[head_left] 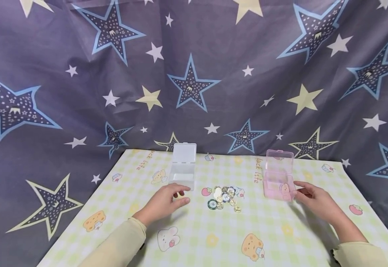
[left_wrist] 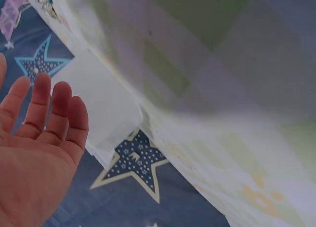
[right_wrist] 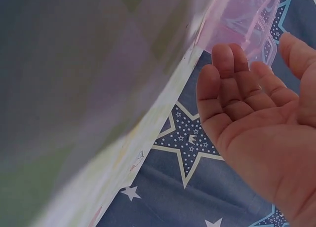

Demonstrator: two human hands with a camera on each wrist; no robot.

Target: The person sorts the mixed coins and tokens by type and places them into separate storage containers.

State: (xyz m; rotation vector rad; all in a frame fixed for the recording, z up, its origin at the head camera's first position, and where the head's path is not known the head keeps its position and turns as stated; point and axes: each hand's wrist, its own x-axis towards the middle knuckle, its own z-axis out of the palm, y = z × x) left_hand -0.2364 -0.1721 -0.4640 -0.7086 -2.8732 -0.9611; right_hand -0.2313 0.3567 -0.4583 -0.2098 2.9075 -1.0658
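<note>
Between your two hands, the pile of chips blocked the middle of the bench. The clear box stood just beyond your left hand, the pink box just beside your right hand. Bare bench lay open between each box and the chips, and along the near edge.

The checked cloth on the table carries orange lettering reading "luck life" twice near its far edge: once toward the far left corner, once right of the middle.
</note>
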